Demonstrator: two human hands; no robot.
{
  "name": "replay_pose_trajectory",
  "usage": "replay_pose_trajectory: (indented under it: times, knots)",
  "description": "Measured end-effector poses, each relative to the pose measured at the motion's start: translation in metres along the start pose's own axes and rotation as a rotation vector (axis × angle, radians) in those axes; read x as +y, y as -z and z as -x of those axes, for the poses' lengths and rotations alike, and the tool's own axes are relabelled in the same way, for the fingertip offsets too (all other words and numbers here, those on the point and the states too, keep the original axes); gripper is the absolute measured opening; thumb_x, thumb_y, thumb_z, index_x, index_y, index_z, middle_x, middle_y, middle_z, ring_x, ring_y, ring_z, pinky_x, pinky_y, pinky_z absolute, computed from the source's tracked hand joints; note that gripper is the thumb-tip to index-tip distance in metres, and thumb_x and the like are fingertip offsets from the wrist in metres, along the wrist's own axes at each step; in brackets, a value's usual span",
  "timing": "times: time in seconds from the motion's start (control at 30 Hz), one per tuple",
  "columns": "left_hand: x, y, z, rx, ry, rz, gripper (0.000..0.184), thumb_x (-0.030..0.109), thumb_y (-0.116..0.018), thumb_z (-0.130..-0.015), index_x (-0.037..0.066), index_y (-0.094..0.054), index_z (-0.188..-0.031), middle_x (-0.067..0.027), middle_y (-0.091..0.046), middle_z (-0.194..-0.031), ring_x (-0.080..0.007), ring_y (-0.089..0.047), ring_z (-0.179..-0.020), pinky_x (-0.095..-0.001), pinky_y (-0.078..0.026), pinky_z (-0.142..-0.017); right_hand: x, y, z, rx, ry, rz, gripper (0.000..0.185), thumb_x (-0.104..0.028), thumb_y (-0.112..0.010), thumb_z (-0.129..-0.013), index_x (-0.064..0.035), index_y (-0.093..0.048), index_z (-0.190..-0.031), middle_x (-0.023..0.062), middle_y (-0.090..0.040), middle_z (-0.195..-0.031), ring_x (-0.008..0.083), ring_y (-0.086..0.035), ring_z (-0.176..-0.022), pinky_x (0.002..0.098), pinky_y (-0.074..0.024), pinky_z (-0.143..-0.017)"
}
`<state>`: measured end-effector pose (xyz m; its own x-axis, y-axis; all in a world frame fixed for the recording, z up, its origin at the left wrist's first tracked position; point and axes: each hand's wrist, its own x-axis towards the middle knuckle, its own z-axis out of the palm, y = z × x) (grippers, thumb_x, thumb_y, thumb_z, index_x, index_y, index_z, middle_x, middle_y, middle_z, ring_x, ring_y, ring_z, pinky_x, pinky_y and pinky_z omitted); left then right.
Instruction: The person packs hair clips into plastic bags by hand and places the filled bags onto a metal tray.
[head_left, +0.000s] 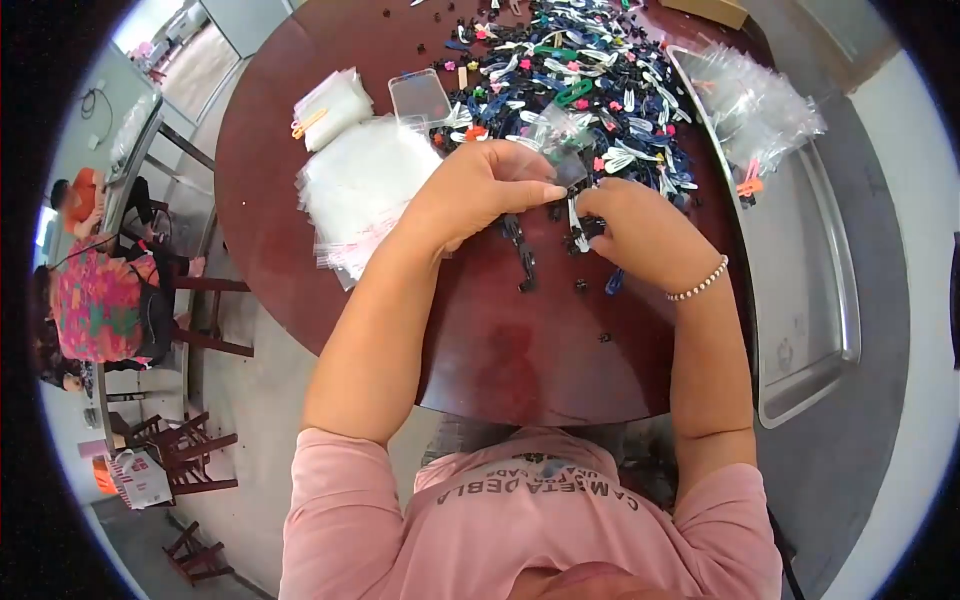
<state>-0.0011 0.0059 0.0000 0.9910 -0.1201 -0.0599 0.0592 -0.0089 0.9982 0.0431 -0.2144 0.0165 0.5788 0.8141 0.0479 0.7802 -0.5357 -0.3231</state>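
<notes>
My left hand point(490, 185) is closed, with thumb and forefinger pinching a small clear plastic bag point(568, 168) at the near edge of the pile. Close beside it, my right hand point(645, 228) has its fingers curled round a white and black hair clip point(577, 228). Part of that clip is hidden by the fingers. Beyond both hands spreads a large heap of hair clips point(625, 105) in white, navy, black, green and pink. A few dark clips point(524, 258) lie loose on the table below my left hand.
On the round dark red table point(540, 360), stacked clear bags point(365, 175) and a clear plastic box point(420, 97) lie to the left. A metal tray point(852, 335) at the right carries more plastic bags point(760, 105). People point(105, 300) sit at the far left near wooden stools point(190, 455).
</notes>
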Motion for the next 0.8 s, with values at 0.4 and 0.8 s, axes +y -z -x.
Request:
replay_pose_trajectory:
  times: [0.4,0.8]
  knots:
    - [-0.001,0.001,-0.001,0.007,0.032,0.015,0.035,0.016,-0.079,-0.076,-0.003,-0.067,-0.102,-0.0107,-0.068,-0.099,-0.0160,-0.063,-0.090,-0.0284,-0.050,-0.082,0.003,-0.011,-0.005,0.032,0.101,-0.096,0.016,-0.001,-0.063,-0.072,-0.0032,-0.059,-0.088,0.0137,-0.061,-0.084,0.0335,-0.059,-0.085,0.0413,-0.0474,-0.076]
    - [0.001,0.000,0.000,0.000,0.038,0.013,0.036,0.019,-0.079,-0.076,-0.001,-0.067,-0.102,-0.0101,-0.067,-0.098,-0.0165,-0.062,-0.090,-0.0288,-0.049,-0.081,-0.007,-0.001,-0.002,-0.008,0.187,-0.252,0.018,-0.002,-0.065,-0.073,-0.0030,-0.061,-0.090,0.0124,-0.059,-0.087,0.0277,-0.060,-0.080,0.0365,-0.0489,-0.070]
